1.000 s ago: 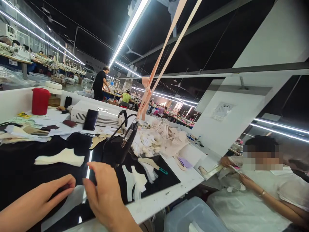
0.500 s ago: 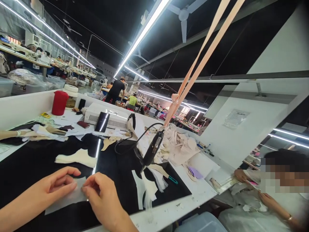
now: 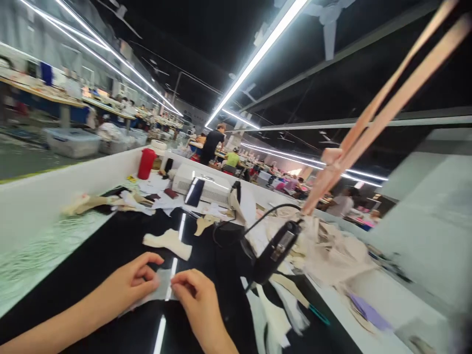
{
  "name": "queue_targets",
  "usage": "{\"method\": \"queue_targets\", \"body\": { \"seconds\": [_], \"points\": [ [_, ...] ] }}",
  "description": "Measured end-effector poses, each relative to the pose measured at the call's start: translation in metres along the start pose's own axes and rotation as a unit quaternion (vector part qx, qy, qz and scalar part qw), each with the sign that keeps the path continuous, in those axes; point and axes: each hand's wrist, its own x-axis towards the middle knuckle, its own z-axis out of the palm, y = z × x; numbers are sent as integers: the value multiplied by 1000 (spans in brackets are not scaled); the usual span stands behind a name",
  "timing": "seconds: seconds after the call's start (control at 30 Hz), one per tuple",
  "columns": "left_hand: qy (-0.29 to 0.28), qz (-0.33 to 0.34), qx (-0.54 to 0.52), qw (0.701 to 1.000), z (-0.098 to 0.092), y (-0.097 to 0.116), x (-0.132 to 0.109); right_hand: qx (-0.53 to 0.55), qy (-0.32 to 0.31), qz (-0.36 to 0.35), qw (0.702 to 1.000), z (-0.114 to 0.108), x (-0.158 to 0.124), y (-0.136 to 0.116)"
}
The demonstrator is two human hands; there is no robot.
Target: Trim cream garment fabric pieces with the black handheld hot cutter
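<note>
A thin, sheer whitish piece of fabric (image 3: 162, 286) lies between my hands, just above or on the black work surface (image 3: 217, 307). My left hand (image 3: 134, 285) is closed at its left side, thumb and curled fingers around the edge. At the right edge, my right hand (image 3: 201, 300) pinches the fabric between thumb and fingertips. Beyond them rests a cream cut piece (image 3: 169, 242). To the right, a black hand-held tool (image 3: 277, 250) hangs from peach straps (image 3: 354, 142). More pale cut pieces (image 3: 273, 314) lie below it, near a teal tool (image 3: 319, 314).
At the back stand a white machine (image 3: 201, 184), a dark phone (image 3: 194, 191) and a red container (image 3: 146, 163). Beige scraps (image 3: 335, 250) are heaped at the right, near a purple piece (image 3: 368, 310). Green strings (image 3: 55, 250) lie at the left. People work at distant tables.
My view has turned left, so the table and the hanging tool appear farther right. Both hands stay at the sheer fabric. The nearby co-worker at the right has left the view.
</note>
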Motion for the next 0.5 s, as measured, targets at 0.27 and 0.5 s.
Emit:
{"method": "queue_targets", "body": {
  "seconds": [0.27, 0.5],
  "points": [
    [35, 52, 65, 996, -16, 17, 9, -17, -14, -54, 998, 5, 25, 19],
    [77, 152, 261, 950, -40, 43, 58, -102, 58, -81, 990, 14, 77, 11]
  ]
}}
